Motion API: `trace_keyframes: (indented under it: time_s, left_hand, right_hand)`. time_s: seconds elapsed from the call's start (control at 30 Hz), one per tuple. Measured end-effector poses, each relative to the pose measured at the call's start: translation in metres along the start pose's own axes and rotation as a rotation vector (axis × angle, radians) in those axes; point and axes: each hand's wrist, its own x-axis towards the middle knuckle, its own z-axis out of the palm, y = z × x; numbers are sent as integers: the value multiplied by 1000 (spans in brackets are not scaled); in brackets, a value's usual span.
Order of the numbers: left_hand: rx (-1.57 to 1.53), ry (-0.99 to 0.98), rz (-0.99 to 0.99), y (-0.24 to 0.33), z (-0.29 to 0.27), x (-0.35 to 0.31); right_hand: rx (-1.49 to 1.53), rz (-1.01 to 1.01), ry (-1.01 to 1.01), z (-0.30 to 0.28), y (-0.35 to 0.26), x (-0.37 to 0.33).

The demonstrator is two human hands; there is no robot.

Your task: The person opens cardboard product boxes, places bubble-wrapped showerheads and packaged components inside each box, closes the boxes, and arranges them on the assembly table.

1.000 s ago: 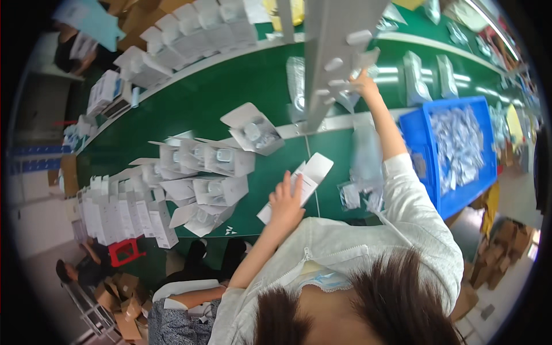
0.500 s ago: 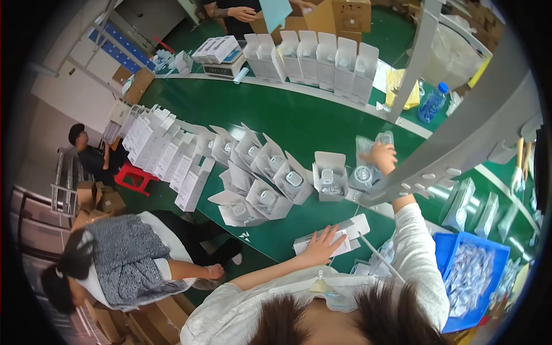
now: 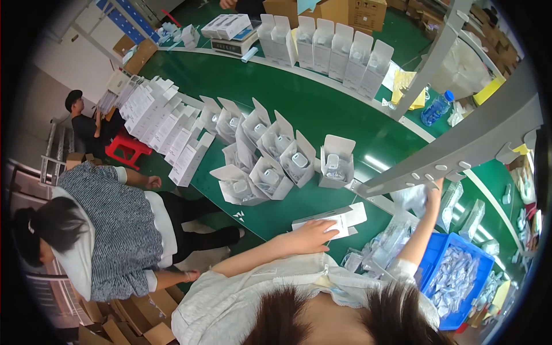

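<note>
My left hand (image 3: 315,236) lies over a white carton (image 3: 348,219) at the table's near edge, fingers curled across it. The carton lies on its side with its flap open to the right. My right hand (image 3: 432,198) reaches out at the right, against a clear plastic bag (image 3: 409,199). The metal post hides its fingertips. Several clear plastic packages (image 3: 382,246) are heaped between my arms. Beyond my left hand stand open white boxes (image 3: 270,178), each with a small white device inside. One such box (image 3: 336,167) stands apart, beside the post.
Closed white boxes (image 3: 167,129) stand in rows at the left. Tall open boxes (image 3: 328,52) line the far ledge. A slanting metal post (image 3: 460,146) crosses the right side, above a blue bin (image 3: 432,261) of small packets. A co-worker (image 3: 115,230) stands at the left; another person (image 3: 89,123) is farther back.
My right hand has moved right and nearer, away from the spot beside the lone box where clear packages lay. My left hand stays on the carton. The nearby co-worker has shifted left.
</note>
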Motion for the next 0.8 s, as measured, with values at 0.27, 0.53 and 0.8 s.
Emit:
trace_keyframes:
  time_s: [0.27, 0.53, 0.8]
  left_hand:
    - [-159, 63, 108, -31, -232, -114]
    - [750, 631, -242, -217, -320, -115]
    - [123, 187, -130, -277, -331, -109]
  right_hand:
    - [-1016, 208, -205, -49, -56, -217]
    - [-1520, 269, -141, 28, -138, -292]
    - [-508, -615, -745, 196, -331, -260]
